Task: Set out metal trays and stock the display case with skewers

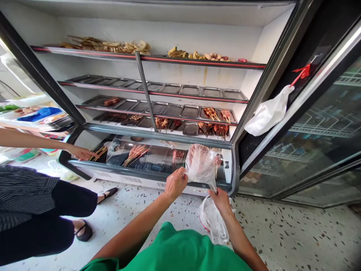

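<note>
In front of the display case I hold a clear plastic bag (199, 165) over several meat skewers, whose bare sticks (213, 187) point down toward me. My right hand (221, 201) is closed around these sticks at the bag's gathered lower end. At the bag's left edge, my left hand (176, 183) has its fingers pinched on the plastic; the fingertips are partly hidden. Below my right hand, a bin with a crumpled clear plastic liner (213, 218) stands on the floor, partly covered by my wrist.
A refrigerated display case (169, 131) has shelves of metal trays (189, 111), some holding skewers. At left, another person's hand (81, 152) reaches toward skewers in the lower compartment. A white bag (267, 109) hangs at right beside a glass-door fridge (310, 150).
</note>
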A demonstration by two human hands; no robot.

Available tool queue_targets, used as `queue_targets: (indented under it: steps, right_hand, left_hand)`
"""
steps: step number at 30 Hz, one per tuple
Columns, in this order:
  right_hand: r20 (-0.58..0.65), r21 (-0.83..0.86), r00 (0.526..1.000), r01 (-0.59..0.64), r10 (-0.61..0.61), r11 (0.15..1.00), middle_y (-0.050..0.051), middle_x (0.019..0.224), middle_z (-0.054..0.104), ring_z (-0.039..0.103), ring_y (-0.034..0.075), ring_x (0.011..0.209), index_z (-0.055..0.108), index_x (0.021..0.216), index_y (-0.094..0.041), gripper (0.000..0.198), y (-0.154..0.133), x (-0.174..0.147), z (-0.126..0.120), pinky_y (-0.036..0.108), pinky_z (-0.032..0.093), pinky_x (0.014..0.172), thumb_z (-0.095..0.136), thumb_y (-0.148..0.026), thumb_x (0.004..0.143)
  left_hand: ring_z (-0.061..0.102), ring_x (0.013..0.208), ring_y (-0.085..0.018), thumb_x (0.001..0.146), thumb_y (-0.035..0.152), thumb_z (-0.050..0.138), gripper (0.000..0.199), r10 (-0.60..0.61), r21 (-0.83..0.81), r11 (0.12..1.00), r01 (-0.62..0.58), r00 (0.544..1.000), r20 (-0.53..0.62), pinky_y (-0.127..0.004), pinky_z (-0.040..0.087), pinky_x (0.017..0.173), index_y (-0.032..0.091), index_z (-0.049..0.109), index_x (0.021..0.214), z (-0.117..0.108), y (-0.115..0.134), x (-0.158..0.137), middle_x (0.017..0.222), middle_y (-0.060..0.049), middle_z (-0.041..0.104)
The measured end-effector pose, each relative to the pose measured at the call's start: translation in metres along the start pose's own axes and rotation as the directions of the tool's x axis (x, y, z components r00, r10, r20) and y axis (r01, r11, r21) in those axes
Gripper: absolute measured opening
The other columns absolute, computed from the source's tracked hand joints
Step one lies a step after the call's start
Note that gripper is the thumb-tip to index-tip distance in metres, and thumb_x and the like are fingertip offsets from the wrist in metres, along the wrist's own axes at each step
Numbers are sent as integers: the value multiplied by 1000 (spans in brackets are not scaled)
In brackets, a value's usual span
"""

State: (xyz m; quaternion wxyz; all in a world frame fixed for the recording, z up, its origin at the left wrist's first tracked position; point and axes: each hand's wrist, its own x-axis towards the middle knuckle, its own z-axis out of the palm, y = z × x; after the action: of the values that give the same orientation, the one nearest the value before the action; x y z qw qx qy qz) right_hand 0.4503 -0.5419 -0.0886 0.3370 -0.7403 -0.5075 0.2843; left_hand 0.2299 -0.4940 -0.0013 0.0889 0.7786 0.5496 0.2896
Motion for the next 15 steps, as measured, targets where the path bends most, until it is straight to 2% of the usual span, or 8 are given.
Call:
queue_targets:
  steps: [2, 4, 5, 8, 11, 13, 15]
  right_hand:
    - [5, 33, 1000, 6, -6, 999, 5, 63, 64, 56, 18, 58, 65, 70, -14, 41, 5, 1, 0, 24, 35, 54, 53, -53, 71]
    - [1, 42, 1000, -9, 9, 999, 6, 62, 64, 55, 18, 58, 66, 70, -13, 43, 12, 3, -3, 24, 36, 53, 54, -55, 70]
    - [1, 43, 1000, -19, 19, 999, 6, 62, 64, 55, 18, 58, 66, 70, -13, 43, 16, 3, -6, 24, 36, 52, 55, -55, 69]
    - [4, 59, 998, -57, 57, 997, 5, 59, 62, 55, 19, 57, 66, 70, -13, 43, 23, 2, -13, 24, 35, 49, 56, -55, 68]
    - [21, 54, 995, -100, 99, 993, 4, 54, 59, 53, 18, 55, 67, 71, -13, 43, 20, -3, -14, 23, 34, 47, 55, -54, 70]
    - [32, 31, 991, -131, 130, 991, 3, 50, 56, 52, 17, 53, 67, 70, -13, 42, 11, -5, -12, 23, 34, 47, 54, -53, 71]
    - [24, 25, 988, -156, 155, 987, 2, 48, 53, 52, 16, 53, 67, 71, -12, 41, 2, -3, -9, 23, 34, 48, 54, -52, 71]
  left_hand:
    - [57, 65, -18, 83, 31, 55, 15, 62, 30, 997, -66, 992, 113, -27, 39, 61, 22, 61, 94, -3, -9, 3, 66, 1, 60]
    - [58, 64, -18, 79, 43, 62, 27, 187, -18, 982, -188, 958, 219, -29, 41, 68, 24, 63, 99, -7, -23, 5, 68, 1, 64]
    - [58, 64, -17, 79, 44, 64, 28, 239, -54, 971, -233, 942, 236, -30, 41, 72, 23, 65, 98, -10, -30, 6, 70, 0, 65]
    - [59, 69, -15, 83, 38, 60, 19, 344, -190, 933, -306, 915, 213, -31, 42, 78, 21, 68, 85, -16, -45, 10, 74, -2, 66]
    - [60, 76, -15, 86, 36, 56, 24, 341, -353, 896, -269, 926, 162, -28, 45, 73, 19, 68, 74, -24, -39, 14, 78, -5, 64]
    - [61, 79, -15, 88, 35, 53, 23, 399, -424, 855, -299, 901, 169, -27, 47, 75, 20, 68, 78, -31, -24, 16, 84, -6, 65]
    - [60, 92, -17, 88, 32, 53, 18, 492, -358, 830, -427, 863, 112, -33, 46, 86, 23, 68, 95, -38, -9, 15, 97, -6, 65]
